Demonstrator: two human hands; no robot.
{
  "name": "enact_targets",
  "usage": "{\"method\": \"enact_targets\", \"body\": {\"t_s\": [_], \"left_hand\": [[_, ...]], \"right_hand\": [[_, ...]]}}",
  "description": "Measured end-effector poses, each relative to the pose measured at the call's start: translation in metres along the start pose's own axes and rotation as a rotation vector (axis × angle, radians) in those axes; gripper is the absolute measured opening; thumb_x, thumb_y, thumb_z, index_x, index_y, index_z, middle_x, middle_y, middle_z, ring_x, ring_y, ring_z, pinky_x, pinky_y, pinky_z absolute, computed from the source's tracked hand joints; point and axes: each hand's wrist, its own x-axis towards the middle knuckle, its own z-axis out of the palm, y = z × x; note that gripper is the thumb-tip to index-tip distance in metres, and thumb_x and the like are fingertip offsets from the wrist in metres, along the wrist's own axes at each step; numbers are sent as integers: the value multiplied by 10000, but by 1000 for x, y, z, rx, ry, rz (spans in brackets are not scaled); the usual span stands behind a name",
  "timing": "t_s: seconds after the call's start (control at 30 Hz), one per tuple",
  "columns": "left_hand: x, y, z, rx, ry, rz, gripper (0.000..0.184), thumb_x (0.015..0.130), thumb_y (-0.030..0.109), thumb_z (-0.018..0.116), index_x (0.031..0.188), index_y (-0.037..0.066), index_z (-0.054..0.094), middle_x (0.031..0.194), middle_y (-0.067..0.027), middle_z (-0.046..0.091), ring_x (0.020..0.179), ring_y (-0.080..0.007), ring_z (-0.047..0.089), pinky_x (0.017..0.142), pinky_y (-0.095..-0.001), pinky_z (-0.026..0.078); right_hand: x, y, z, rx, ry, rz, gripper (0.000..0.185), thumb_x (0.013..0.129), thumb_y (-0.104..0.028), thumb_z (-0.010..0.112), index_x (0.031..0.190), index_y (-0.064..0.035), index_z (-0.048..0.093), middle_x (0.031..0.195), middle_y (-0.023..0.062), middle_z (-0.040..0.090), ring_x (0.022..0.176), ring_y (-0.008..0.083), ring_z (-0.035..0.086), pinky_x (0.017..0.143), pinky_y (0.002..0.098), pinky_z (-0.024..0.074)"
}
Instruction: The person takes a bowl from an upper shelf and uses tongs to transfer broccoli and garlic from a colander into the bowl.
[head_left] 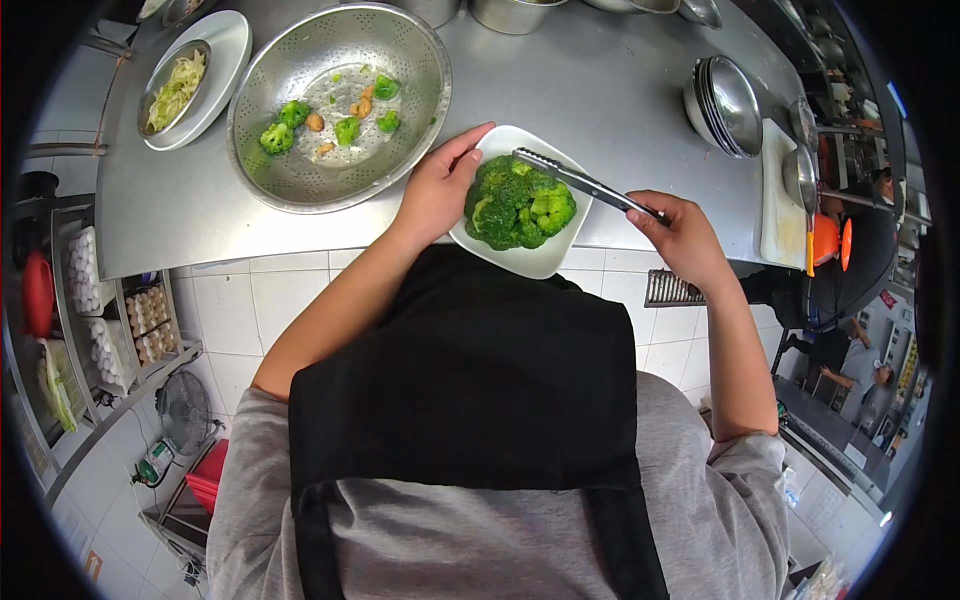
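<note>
My left hand (pixel 440 188) grips the left rim of a white square dish (pixel 540 262) at the table's front edge. Broccoli (pixel 518 205) is heaped in the dish. In my right hand (pixel 680 235) are metal tongs (pixel 595 188) with dark handles; their tips lie over the upper part of the broccoli, with nothing visible between them. Left of the dish stands a large perforated metal colander (pixel 275 95). Several broccoli pieces (pixel 347 130) and brown pieces (pixel 315 122) that look like mushrooms lie scattered inside it.
The steel table (pixel 580 80) holds a small bowl of pale shreds (pixel 176 92) on a white plate (pixel 225 75) at left, and stacked metal bowls (pixel 728 105) and a white cutting board (pixel 785 205) at right. A person (pixel 855 375) stands far off at lower right.
</note>
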Motion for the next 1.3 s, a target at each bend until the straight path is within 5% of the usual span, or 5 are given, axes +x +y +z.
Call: {"method": "enact_targets", "body": {"t_s": [0.37, 0.53, 0.73, 1.17, 1.3], "left_hand": [[2, -11, 5, -46, 38, 52, 364, 1053, 142, 495, 1403, 81, 572, 1289, -76, 653, 1141, -133, 594, 1022, -271, 441], [3, -15, -2, -60, 23, 76, 357, 1057, 199, 507, 1385, 85, 588, 1293, -101, 653, 1171, -162, 589, 1037, -279, 428], [-12, -20, -12, -122, 13, 14, 386, 1077, 208, 472, 1414, 30, 535, 1353, -79, 610, 1258, -148, 532, 1084, -290, 404], [-59, -18, -26, 67, 86, 129, 401, 1035, 144, 514, 1428, 63, 526, 1291, -115, 641, 1090, -173, 622, 956, -307, 486], [-59, -19, -26, 24, 71, 87, 400, 1035, 148, 516, 1426, 62, 528, 1298, -117, 637, 1087, -177, 626, 950, -307, 490]], "right_hand": [[-14, -17, 4, -172, 231, -195, 295, 942, -307, 680, 1162, -113, 716, 1047, 94, 725, 861, 290, 693, 754, 357, 537], [-16, -26, 5, -59, 329, -335, 285, 939, -260, 692, 1179, -107, 704, 979, 92, 711, 773, 267, 669, 681, 339, 523], [1, -136, 4, -455, 370, -574, 302, 912, -259, 706, 1196, -158, 696, 904, 67, 691, 720, 275, 654, 673, 364, 518], [119, -263, 39, -426, -148, -343, 313, 943, -390, 626, 1131, -168, 743, 1041, 87, 744, 879, 272, 725, 805, 419, 556], [99, -245, 38, -580, 327, -574, 257, 915, -339, 664, 1103, -182, 742, 1005, 45, 733, 816, 262, 727, 759, 414, 554]]}}
